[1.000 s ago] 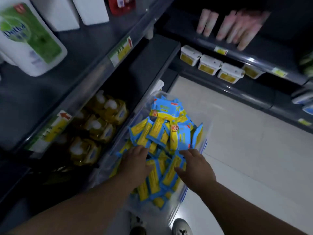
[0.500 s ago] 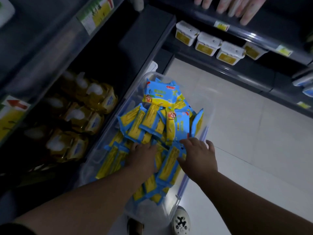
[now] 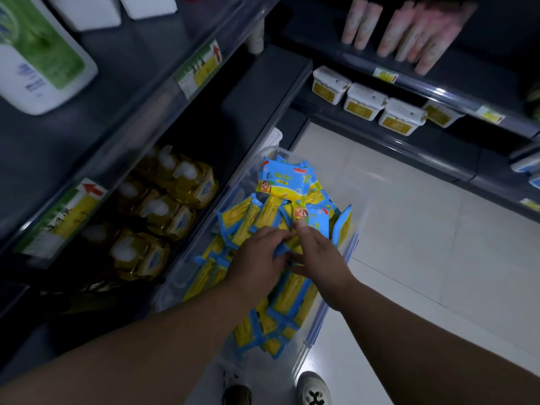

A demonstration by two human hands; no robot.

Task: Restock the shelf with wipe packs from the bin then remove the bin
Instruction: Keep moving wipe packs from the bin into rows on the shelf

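The shelf [image 3: 257, 89] rises just left of the bin [image 3: 318, 323], which stands on the floor against the shelf's foot. The bin is heaped with blue-and-yellow packs [image 3: 292, 296], so none of the stock in view has gone up yet, and one pack lies flat on top at the bin's far end. Left of the bin, the bottom tier holds yellow pouches [image 3: 163, 206]. Both hands are over the middle of the bin, close together on the heap. The left hand [image 3: 257, 258] has its fingers [image 3: 277, 236] bent down round the packs, with a blue edge showing between them, so it seems to have a grasp. The right hand [image 3: 318, 258] lies flatter, its fingers fairly straight on the packs and its thumb spread, not plainly closed on anything. The packs look slick and loosely stacked on edge. Lifting a bunch from the middle could tip its neighbours over the bin's right rim. If only one hand truly grips, the inner packs of the bunch may slide out on the way to the shelf.
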